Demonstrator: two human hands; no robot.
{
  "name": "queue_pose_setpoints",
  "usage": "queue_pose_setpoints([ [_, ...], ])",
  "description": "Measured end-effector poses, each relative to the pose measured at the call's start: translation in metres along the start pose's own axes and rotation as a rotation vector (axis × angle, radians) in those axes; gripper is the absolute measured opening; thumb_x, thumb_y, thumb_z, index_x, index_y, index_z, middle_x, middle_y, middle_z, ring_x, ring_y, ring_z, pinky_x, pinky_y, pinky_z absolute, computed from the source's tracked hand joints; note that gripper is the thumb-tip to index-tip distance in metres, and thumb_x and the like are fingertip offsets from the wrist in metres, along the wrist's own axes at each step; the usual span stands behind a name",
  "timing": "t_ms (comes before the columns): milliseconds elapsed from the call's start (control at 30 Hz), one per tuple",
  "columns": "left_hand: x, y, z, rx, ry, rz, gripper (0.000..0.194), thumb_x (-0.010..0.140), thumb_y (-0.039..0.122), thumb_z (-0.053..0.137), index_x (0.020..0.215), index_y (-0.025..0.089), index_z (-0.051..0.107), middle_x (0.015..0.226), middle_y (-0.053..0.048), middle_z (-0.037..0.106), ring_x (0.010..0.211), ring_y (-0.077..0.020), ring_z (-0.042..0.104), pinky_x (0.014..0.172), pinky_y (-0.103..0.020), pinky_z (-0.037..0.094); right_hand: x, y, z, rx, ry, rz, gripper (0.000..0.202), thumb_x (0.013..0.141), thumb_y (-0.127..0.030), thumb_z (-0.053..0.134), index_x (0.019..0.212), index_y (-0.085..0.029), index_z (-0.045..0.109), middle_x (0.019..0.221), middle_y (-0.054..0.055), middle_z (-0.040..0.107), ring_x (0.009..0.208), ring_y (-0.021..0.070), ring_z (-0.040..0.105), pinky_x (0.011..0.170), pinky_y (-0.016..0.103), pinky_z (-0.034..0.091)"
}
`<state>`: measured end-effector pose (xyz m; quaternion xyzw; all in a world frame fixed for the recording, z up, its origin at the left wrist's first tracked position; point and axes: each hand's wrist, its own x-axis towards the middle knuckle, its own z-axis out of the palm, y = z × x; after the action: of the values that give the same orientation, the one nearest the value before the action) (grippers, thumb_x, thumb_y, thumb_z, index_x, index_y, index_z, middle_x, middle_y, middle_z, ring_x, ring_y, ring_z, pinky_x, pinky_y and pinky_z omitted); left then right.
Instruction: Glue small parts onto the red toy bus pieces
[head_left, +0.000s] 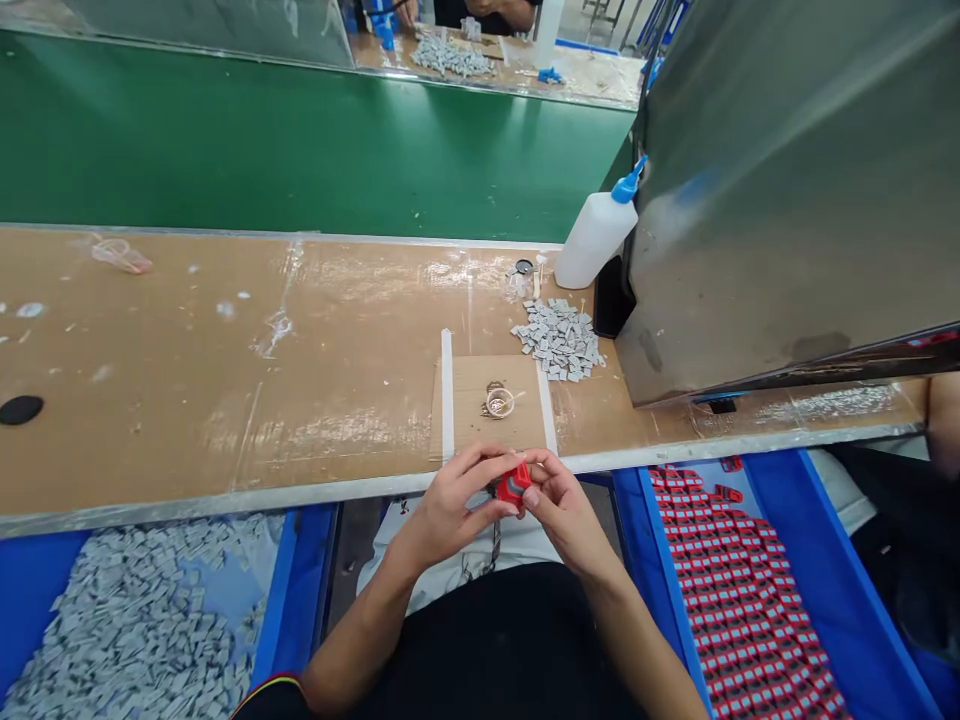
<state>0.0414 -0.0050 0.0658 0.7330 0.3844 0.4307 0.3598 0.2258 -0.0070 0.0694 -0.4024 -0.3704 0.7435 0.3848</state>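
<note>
A small red plastic part (514, 484) with a dark grey patch is held between both hands, just off the table's front edge. My left hand (466, 492) pinches it from the left, thumb below and fingers above. From the other side my right hand (559, 500) grips it with thumb and fingertips. Just beyond the hands, a cardboard pad (469, 430) lies taped down with white strips, bearing a small round clear cup (500, 403). Behind it to the right is a heap of small grey square pieces (562, 340).
A white squeeze bottle (596, 240) with a blue nozzle stands by a large metal panel (787, 200). A blue bin of grey pieces (142, 620) is at lower left; a blue bin of red parts (742, 590) at lower right. Other people's arms show beyond the green belt (300, 150) and at right.
</note>
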Motion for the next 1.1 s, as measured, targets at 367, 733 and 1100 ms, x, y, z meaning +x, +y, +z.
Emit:
queue_pose_setpoints([
  [367,0.001,-0.014,-0.003,-0.018,-0.033,-0.204,0.026,0.091,0.035,0.074,0.114,0.023,0.071,0.109,-0.009,0.081,0.098,-0.0239,0.078,0.087,-0.032,0.060,0.015,-0.012,-0.001,-0.396,0.168,-0.199,0.029,0.089,-0.044,0.072,0.100,-0.020,0.062,0.067,-0.003,0.059,0.058,0.0124,0.054,0.057,0.024,0.044],
  [733,0.010,-0.026,-0.006,-0.549,0.070,-0.479,0.032,0.082,0.033,0.083,0.109,0.018,0.074,0.112,-0.013,0.079,0.095,-0.0240,0.077,0.082,-0.032,0.063,0.082,-0.026,-0.016,-0.620,0.242,-0.388,0.017,0.091,-0.032,0.066,0.097,-0.019,0.075,0.085,0.005,0.072,0.069,0.0154,0.062,0.060,0.027,0.048],
  [1100,0.010,-0.029,-0.002,-0.400,0.100,-0.482,0.028,0.083,0.032,0.081,0.105,0.017,0.074,0.098,-0.010,0.079,0.086,-0.0215,0.075,0.080,-0.029,0.061,0.083,-0.037,-0.013,-0.888,0.135,-0.551,0.017,0.098,-0.022,0.058,0.097,-0.021,0.076,0.092,0.006,0.070,0.078,0.0170,0.065,0.068,0.028,0.053],
])
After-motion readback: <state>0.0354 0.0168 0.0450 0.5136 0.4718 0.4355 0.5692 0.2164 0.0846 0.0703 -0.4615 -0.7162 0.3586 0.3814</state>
